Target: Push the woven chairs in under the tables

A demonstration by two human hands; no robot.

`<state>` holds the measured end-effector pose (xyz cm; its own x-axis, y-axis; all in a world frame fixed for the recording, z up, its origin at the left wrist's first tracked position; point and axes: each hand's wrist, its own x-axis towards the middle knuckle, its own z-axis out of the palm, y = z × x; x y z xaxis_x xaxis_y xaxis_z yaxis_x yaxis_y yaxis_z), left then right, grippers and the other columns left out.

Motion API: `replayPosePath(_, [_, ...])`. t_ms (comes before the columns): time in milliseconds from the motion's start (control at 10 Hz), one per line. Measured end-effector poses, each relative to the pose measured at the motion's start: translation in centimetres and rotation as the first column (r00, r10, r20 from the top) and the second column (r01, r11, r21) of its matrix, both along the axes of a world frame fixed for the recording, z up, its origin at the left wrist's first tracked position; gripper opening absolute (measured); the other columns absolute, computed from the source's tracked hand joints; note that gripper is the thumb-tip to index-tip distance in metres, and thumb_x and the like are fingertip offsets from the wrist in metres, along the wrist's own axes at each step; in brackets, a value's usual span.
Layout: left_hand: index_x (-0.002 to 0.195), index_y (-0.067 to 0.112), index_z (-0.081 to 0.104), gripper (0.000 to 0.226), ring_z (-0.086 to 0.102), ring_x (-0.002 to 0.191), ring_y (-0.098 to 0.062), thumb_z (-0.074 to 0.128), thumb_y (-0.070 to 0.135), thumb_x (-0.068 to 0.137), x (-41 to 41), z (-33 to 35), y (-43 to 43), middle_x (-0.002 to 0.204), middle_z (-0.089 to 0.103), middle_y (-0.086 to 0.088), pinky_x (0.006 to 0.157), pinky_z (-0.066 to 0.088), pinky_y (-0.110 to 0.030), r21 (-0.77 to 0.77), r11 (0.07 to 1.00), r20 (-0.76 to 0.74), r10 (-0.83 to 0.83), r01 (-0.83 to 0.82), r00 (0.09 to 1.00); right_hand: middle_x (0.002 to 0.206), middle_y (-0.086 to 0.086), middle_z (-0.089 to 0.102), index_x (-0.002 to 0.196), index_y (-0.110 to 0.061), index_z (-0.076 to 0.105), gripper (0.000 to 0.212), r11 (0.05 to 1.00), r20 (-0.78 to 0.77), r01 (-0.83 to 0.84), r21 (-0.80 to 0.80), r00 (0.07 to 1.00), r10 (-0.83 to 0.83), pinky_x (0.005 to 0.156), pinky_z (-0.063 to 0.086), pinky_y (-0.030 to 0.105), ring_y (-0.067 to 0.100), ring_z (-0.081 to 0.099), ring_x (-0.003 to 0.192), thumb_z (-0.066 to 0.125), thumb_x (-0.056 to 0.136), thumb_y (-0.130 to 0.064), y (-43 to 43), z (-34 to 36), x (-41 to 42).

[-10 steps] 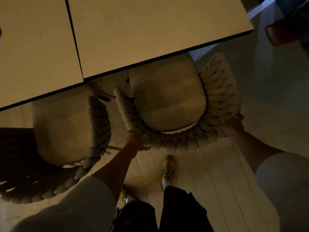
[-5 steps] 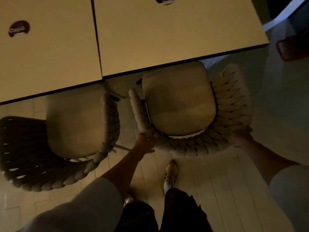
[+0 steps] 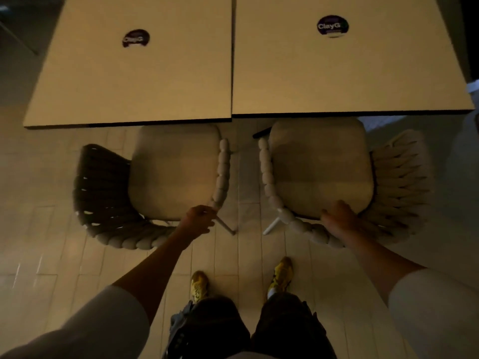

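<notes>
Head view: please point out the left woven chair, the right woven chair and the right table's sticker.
left woven chair (image 3: 176, 174): head view, seat cushion.
right woven chair (image 3: 321, 172): head view, seat cushion.
right table's sticker (image 3: 332, 26): head view, label centre.

You are looking straight down at a floor (image 3: 77, 255) of pale, long rectangular tiles laid in staggered rows, their joints showing as thin darker lines. The light is dim and warm, giving every surface a yellowish-brown cast. A faint sheen (image 3: 26, 270) lies on the tiles toward the lower left. Two pale tables (image 3: 155, 86) stand edge to edge. Beyond their far left corner the floor falls into dark shadow (image 3: 15, 60). Past their near right corner lies a smoother, greyer stretch (image 3: 453, 182). At the right edge of the view sits a small bluish-white patch (image 3: 473, 86); what it is cannot be told.
</notes>
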<state>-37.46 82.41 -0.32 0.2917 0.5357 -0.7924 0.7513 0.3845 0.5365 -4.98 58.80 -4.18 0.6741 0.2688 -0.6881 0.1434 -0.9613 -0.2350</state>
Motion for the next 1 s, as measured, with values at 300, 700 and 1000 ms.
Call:
replayPosePath(300, [0.136,0.026,0.055,0.053,0.064,0.109,-0.025,0.059,0.06,0.096,-14.1,0.8,7.6,0.129,0.064,-0.006,0.094,0.051,-0.038,0.34,0.88,-0.258,-0.253,0.333,0.932,0.161,0.015,0.041,0.156,-0.014,0.041,0.072,0.947,-0.041,-0.268,0.174,0.959,0.279,0.115,0.041,0.043,0.036,0.045,0.146,0.058,0.101,-0.057,13.7,4.7,-19.8])
replayPosePath(700, [0.161,0.021,0.024,0.097,0.017,0.155,-0.035,0.035,0.082,0.087,-25.7,8.0,22.7,0.168,0.026,-0.008,0.123,0.015,-0.062,0.49,0.405,-0.595,-0.491,0.772,0.636,0.176,0.006,0.012,0.168,-0.021,0.015,0.118,0.842,0.123,-0.533,0.084,0.844,0.522,0.127,0.022,0.054,0.033,0.017,0.16,0.043,0.081,-0.095,30.0,13.0,-34.1])
replayPosePath(1000, [0.162,0.017,0.021,0.084,0.015,0.156,-0.035,0.038,0.07,0.099,-17.0,24.9,32.8,0.169,0.023,-0.009,0.124,0.009,-0.061,0.649,0.067,-0.668,-0.427,0.758,0.609,0.173,0.008,0.021,0.165,-0.023,0.023,0.106,0.778,0.507,-0.627,0.033,0.681,0.528,0.123,0.022,0.061,0.039,0.026,0.155,0.036,0.086,-0.092,37.7,29.4,-28.0])
